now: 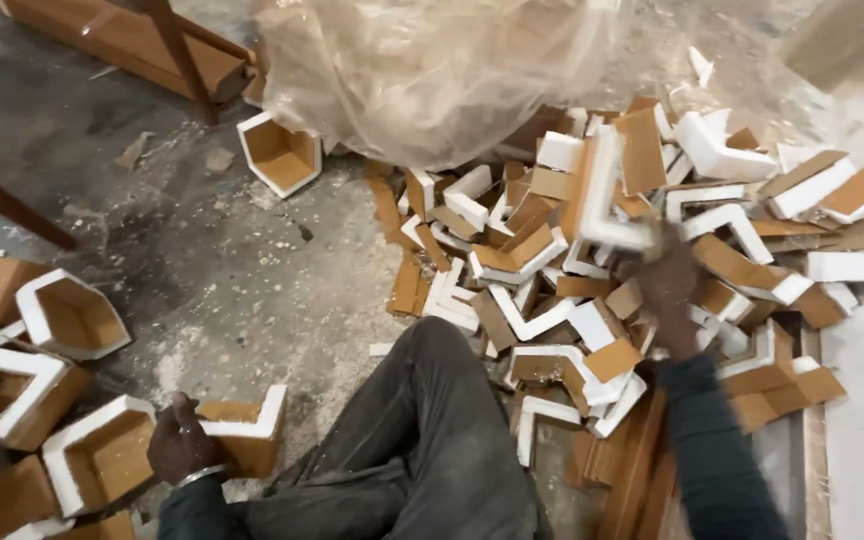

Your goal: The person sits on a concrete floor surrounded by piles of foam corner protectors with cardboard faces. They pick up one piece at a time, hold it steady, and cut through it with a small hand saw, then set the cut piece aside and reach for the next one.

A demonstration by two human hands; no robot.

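Two hands are in view, each on a separate piece. The left hand (180,448) is closed over the top edge of an angled wooden piece (247,432), white-edged and brown-faced, which rests on the floor (222,260) beside the person's knee (430,350). The grip is pressed around that edge from above; the fingertips are hidden behind the piece.

The right hand (668,282) is blurred. It is raised over the pile (592,300) of similar angled offcuts and appears to pinch the lower end of a white L-shaped piece (604,195); exact finger contact cannot be told. The long arm of this L-piece runs up and away from the hand, its short arm pointing right toward the grip.

Relation noted: the L-piece lies far right of the held floor piece, with the knee between them. The left hand is nearer the finished hexagonal frames (70,315) at the left. A plastic bag (432,70) stands behind the pile.
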